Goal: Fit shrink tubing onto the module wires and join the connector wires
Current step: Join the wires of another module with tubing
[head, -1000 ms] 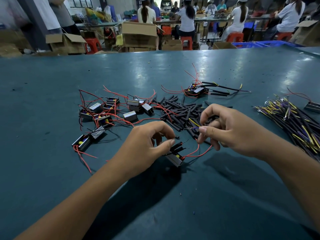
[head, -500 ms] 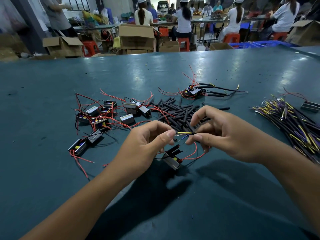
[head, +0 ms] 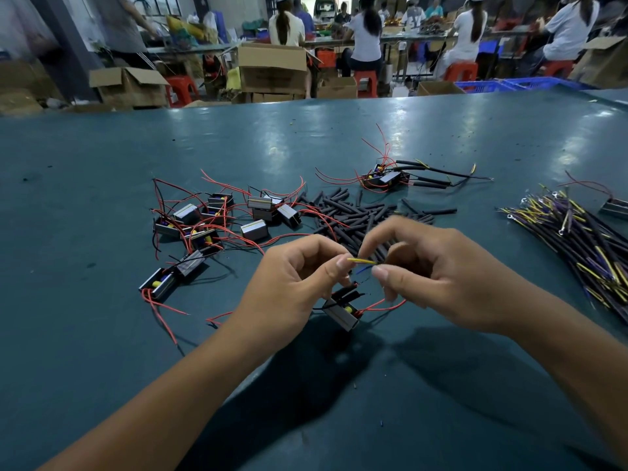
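Head cam: left hand (head: 292, 287) & right hand (head: 438, 277) each pinch 1 end of yellow wire (head: 362, 261), just above module (head: 341, 312) on worktop (head: 102, 351); tubing pile (head: 356, 215) behind.

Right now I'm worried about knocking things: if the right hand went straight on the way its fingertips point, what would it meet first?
Probably the left hand: the right hand points left along the yellow wire both pinch, fingertips nearly touching. Depth looks matched, though one view cannot confirm.
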A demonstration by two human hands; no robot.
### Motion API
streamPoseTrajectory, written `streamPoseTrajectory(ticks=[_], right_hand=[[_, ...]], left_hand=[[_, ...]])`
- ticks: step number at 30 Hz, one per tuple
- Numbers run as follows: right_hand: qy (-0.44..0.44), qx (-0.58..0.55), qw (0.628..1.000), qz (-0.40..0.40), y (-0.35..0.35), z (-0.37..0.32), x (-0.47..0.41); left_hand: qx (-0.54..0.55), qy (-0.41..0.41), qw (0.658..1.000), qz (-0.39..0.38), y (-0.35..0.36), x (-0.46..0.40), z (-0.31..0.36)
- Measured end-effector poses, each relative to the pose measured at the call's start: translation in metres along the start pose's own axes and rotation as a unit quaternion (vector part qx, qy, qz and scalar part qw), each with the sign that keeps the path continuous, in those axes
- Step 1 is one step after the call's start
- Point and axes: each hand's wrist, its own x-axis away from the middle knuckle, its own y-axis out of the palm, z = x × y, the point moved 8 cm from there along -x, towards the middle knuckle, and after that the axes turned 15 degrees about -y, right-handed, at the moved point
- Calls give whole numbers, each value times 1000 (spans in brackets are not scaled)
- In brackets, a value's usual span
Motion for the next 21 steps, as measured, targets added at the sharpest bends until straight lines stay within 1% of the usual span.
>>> streamPoseTrajectory(ticks=[2, 4, 8, 12, 15, 19, 21], right_hand=[[-11, -10, 1000, 24, -2, -3, -1], [-19, -23, 999, 17, 0, -7, -1], [-10, -111, 994, 9, 4, -9, 0], [16, -202, 979, 2, 10, -5, 2], [15, -260, 966, 9, 13, -5, 1], [19, -360, 932, 28, 16, -6, -1], [32, -387, 921, 39, 19, -4, -2]], left_hand=[[26, -11, 1000, 7, -2, -1, -2], [61, -23, 998, 0, -3, -2, -3], [150, -51, 985, -64, 3, -1, -4], [156, -50, 984, -72, 7, -1, -5], [148, -54, 985, -70, 11, -1, -7], [147, -57, 985, -71, 12, -1, -7], [147, -55, 985, -68, 11, -1, -8]])
